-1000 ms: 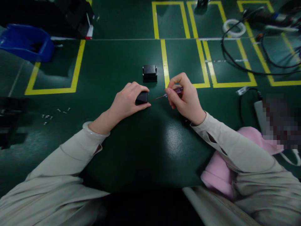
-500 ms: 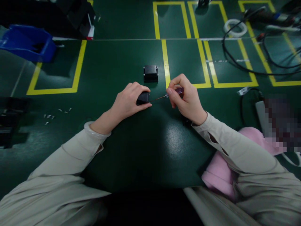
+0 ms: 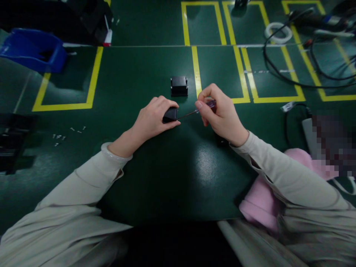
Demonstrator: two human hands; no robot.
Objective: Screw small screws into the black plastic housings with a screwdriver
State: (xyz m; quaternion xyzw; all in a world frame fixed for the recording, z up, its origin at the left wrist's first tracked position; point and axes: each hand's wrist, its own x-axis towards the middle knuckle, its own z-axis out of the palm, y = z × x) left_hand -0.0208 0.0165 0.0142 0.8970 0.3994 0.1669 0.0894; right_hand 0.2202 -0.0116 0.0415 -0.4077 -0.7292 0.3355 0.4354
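My left hand is closed round a small black block-shaped part, thumb and fingers on opposite sides of it. In my right hand is a screwdriver with a dark purplish handle, gripped between thumb and fingers. Its thin shaft points left, and the tip meets the right end of the black part, near my left thumb. Just beyond my hands stands a second black block with small silver screws at its sides. Another dark piece lies partly hidden under my right wrist.
Several small screws lie at the left, beside black parts. A blue bin sits at the back left. At the right are a black cable, a white tape ring and pink cloth.
My right hand and the screwdriver handle have shifted slightly, with the tip still at the black part. My left hand keeps its hold. The whole view has moved a little.
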